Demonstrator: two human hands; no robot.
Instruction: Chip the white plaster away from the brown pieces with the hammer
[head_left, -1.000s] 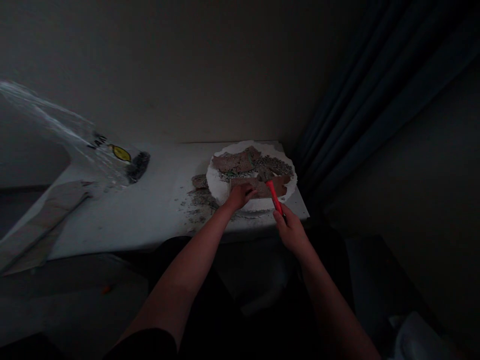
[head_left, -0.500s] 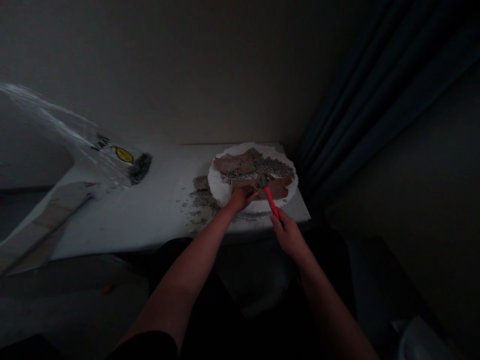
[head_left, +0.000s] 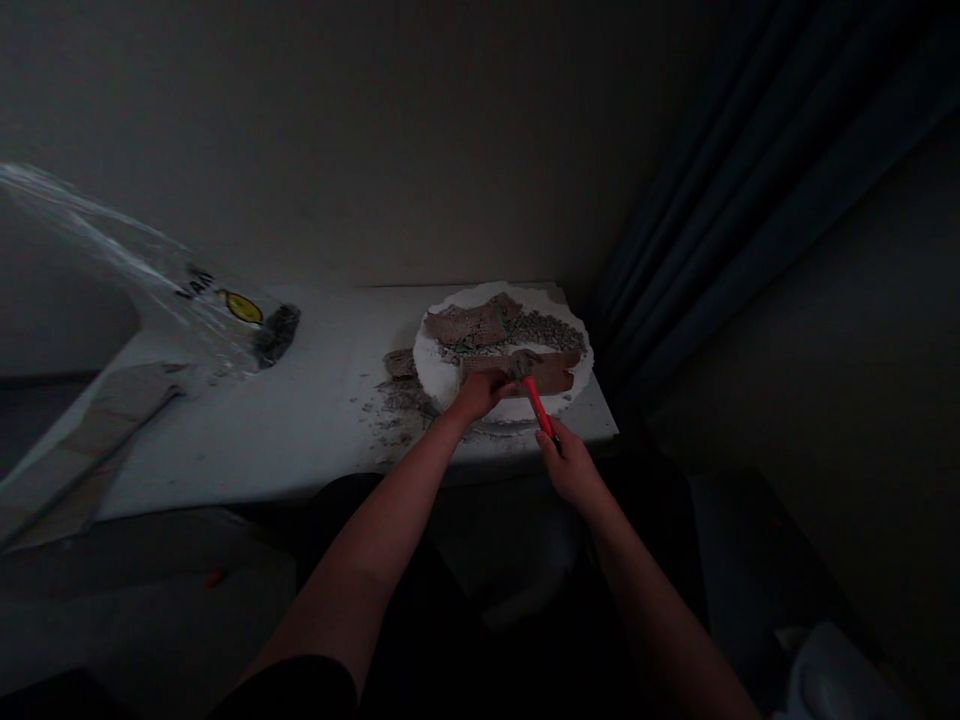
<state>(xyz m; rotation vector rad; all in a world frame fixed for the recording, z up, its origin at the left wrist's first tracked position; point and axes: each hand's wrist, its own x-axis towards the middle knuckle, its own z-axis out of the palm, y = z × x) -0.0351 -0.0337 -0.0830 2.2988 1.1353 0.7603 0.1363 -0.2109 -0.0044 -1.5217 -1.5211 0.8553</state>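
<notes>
My right hand (head_left: 571, 465) is closed round the red handle of a small hammer (head_left: 537, 403); its grey head rests on a brown slab (head_left: 551, 372) lying on a round white block (head_left: 450, 372). My left hand (head_left: 478, 391) presses down on the left end of that slab, fingers curled over it. A second brown slab (head_left: 466, 325) and grey crumbs (head_left: 551, 330) lie further back on the block.
The block sits at the right end of a white table (head_left: 300, 410). Grey rubble (head_left: 397, 405) is scattered left of it. A clear plastic bag (head_left: 187, 290) with a yellow label lies at the left, a pale board (head_left: 82, 440) below it. Dark curtain (head_left: 720, 200) hangs at right.
The hammer head has swung down and leftwards onto the brown slab, and my right hand shifted slightly left with it. My left hand has stayed on the slab.
</notes>
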